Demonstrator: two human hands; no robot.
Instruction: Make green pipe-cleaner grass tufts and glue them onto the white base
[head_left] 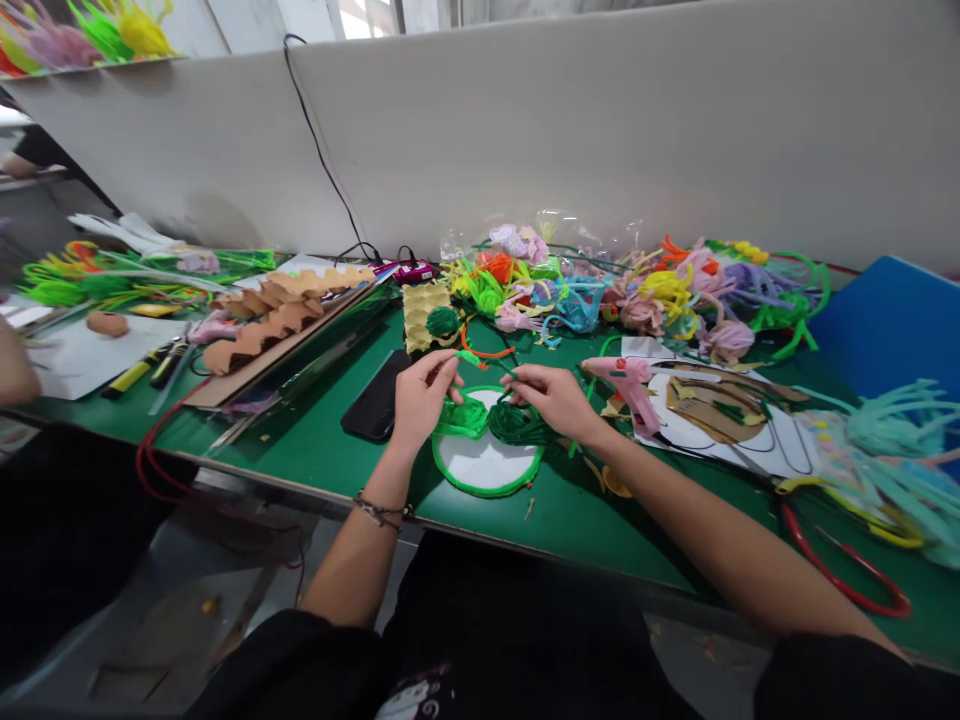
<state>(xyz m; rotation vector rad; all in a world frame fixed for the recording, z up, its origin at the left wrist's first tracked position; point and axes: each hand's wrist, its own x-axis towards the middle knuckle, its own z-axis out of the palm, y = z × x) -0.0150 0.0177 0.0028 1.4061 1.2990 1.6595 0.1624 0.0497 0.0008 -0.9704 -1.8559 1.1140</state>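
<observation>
A white disc edged with bright green pipe cleaner lies at the table's front edge. On or just above its far part are a bright green pipe-cleaner bundle and a dark green pipe-cleaner bundle. My left hand is closed above the disc's left side, with a green pipe cleaner at its fingertips. Opposite it, my right hand pinches a dark green pipe cleaner over the darker bundle. Whether the held strands join the bundles is hard to make out.
A black phone lies left of the disc, and a pink glue gun to the right. Colourful pipe-cleaner flowers fill the back. Scissors lie far right, cardboard egg-tray pieces left. Another person's arm shows at left.
</observation>
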